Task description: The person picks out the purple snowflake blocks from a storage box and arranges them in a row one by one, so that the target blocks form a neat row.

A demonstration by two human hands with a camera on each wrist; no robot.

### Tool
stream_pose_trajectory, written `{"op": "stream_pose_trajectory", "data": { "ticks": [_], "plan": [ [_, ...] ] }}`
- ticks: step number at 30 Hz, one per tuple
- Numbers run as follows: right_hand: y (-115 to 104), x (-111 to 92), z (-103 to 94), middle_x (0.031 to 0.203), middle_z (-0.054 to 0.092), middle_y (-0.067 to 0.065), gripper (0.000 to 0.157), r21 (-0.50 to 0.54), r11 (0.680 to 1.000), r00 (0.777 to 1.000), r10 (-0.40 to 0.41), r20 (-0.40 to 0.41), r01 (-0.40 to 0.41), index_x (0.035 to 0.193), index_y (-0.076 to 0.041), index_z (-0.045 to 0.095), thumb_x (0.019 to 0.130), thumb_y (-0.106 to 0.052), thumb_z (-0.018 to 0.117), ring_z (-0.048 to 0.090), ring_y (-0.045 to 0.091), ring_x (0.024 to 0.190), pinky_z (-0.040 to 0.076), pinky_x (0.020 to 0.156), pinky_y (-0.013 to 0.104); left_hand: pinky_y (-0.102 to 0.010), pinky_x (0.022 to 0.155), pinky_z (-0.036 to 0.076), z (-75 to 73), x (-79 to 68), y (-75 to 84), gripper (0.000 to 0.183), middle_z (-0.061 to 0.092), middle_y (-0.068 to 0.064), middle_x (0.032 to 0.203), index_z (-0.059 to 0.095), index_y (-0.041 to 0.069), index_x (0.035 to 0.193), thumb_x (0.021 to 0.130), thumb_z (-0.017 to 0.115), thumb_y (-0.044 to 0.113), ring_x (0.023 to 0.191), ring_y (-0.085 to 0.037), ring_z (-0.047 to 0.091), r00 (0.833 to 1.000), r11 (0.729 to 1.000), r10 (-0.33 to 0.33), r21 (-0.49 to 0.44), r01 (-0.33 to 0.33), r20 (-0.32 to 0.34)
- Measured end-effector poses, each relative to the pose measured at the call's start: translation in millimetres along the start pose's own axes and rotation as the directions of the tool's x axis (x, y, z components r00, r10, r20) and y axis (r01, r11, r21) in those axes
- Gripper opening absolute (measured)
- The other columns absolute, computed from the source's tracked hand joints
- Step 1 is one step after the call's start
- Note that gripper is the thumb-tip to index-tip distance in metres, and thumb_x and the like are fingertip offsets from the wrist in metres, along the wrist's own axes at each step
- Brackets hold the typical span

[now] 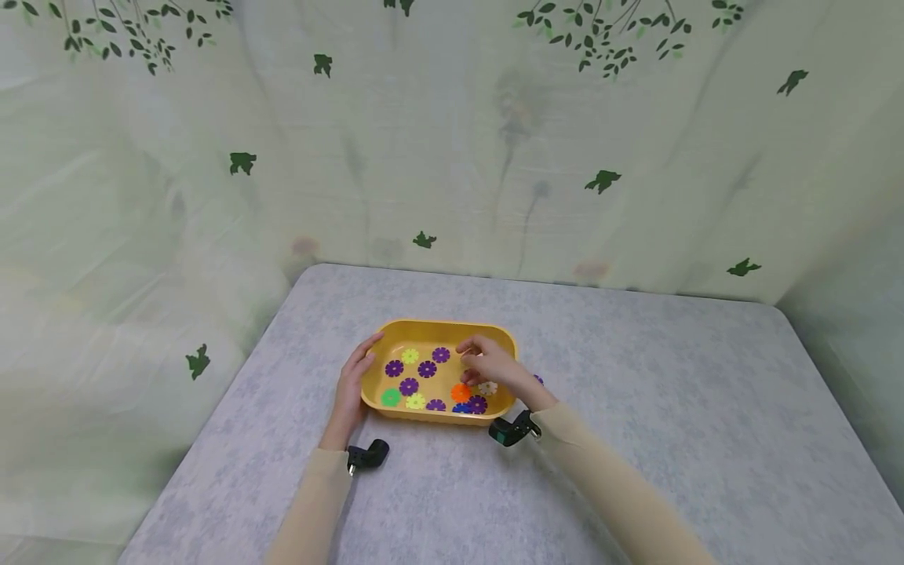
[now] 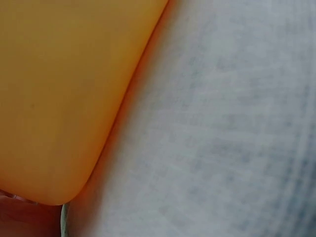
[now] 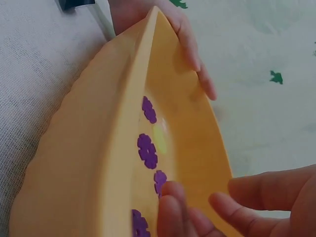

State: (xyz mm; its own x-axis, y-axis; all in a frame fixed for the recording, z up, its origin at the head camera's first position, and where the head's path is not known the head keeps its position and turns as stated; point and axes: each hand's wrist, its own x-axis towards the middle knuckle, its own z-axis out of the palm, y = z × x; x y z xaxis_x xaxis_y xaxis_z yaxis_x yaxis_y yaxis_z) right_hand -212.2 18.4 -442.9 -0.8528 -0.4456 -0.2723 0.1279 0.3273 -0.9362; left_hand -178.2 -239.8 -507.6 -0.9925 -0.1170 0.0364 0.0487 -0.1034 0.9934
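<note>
A yellow plastic tray [image 1: 424, 330] stands on the table, holding several flower-shaped discs. Purple discs [image 1: 427, 369] are most common, among yellow discs [image 1: 415, 401], a green disc [image 1: 391, 397], an orange disc [image 1: 461, 393], a blue disc [image 1: 461, 408] and a white disc [image 1: 488, 388]. At the tray's left end, my left hand [image 1: 348, 388] holds the rim, its fingers lying over the edge in the right wrist view. My right hand [image 1: 490, 366] hovers over the tray's right part, fingers loosely bent and apart, with nothing visible between them. It partly hides that side.
The grey mottled table [image 1: 678, 408] extends right of the tray and in front of it. One purple disc [image 1: 539, 379] lies outside the tray, half hidden by my right wrist. A pale leaf-printed cloth [image 1: 459, 157] hangs behind the table.
</note>
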Motion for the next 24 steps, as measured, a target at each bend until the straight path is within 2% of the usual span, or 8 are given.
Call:
{"op": "stream_pose_trajectory", "data": {
  "ticks": [5,11,19,24],
  "plan": [
    [1.2,2.0,3.3,0.098,0.060,0.022,0.027,-0.041,0.995,0.995,0.093,-0.029,-0.094,0.123,0.005,0.049,0.100,-0.009,0.047,0.062,0.027,0.072,0.057,0.069,0.034,-0.031,0.114,0.021,-0.3,-0.1,-0.9,0.040,0.040,-0.002,0.148,0.048,0.008,0.140,0.103,0.040,0.020,0.138,-0.014,0.029,1.000,1.000,0.013,-0.007,-0.013,0.004],
    [1.4,3.7,4.4,0.105,0.057,0.020,0.025,-0.041,0.985,0.985,0.164,-0.050,-0.166,0.120,0.003,0.050,0.100,-0.012,0.047,0.065,0.029,0.076,0.058,0.068,0.034,-0.025,0.112,0.022,-0.3,-0.5,-0.8,0.039,0.041,-0.005,0.147,0.048,0.004,0.140,0.103,0.039,0.016,0.137,-0.012,0.030,0.999,0.999,0.050,-0.006,-0.050,0.014],
    [6.8,7.4,5.4,0.099,0.059,0.018,0.025,-0.079,0.983,0.986,0.160,-0.053,-0.163,0.115,0.006,0.056,0.099,-0.012,0.049,0.066,0.026,0.073,0.058,0.066,0.032,-0.026,0.113,0.020,-0.9,-0.4,0.3,0.039,0.039,-0.006,0.148,0.046,0.004,0.141,0.104,0.037,0.015,0.138,-0.012,0.029,0.999,1.000,0.030,-0.011,-0.029,0.020],
    [9.1,9.3,6.5,0.094,0.062,0.018,0.025,-0.085,0.981,0.984,0.170,-0.049,-0.174,0.113,0.008,0.061,0.098,-0.009,0.051,0.066,0.024,0.070,0.057,0.065,0.030,-0.027,0.113,0.020,-1.6,0.0,-2.0,0.039,0.040,-0.005,0.147,0.047,0.004,0.140,0.104,0.039,0.018,0.137,-0.012,0.030,0.999,0.999,0.046,-0.013,-0.046,0.020]
  ]
}}
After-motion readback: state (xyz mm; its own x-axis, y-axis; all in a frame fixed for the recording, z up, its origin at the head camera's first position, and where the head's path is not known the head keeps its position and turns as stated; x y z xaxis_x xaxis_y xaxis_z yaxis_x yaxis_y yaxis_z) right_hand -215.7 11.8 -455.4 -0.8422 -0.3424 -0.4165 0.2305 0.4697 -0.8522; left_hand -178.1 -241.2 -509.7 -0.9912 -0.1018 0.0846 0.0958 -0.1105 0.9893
